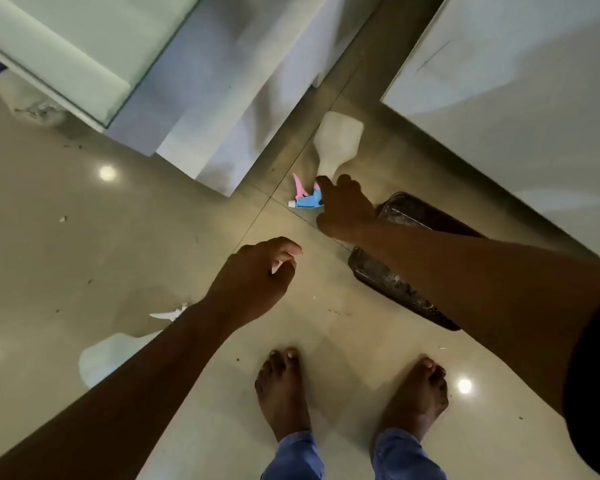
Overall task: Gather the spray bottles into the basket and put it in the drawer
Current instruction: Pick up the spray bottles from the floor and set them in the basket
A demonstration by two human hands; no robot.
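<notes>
A white spray bottle (338, 140) with a blue and pink trigger head (305, 198) lies on the tiled floor beside a white cabinet. My right hand (343, 209) reaches down to it, and its fingers curl around the neck just behind the trigger head. My left hand (257, 278) hovers lower, fingers loosely curled, holding nothing. A second white spray bottle (108, 355) lies at the lower left, partly hidden by my left forearm. A dark rectangular basket (388, 278) sits on the floor under my right forearm.
A third bottle with a blue cap (21, 95) lies at the upper left under an open drawer or cabinet edge (84, 74). White cabinet fronts (499, 98) stand to the right. My bare feet (281, 393) are on the glossy floor below.
</notes>
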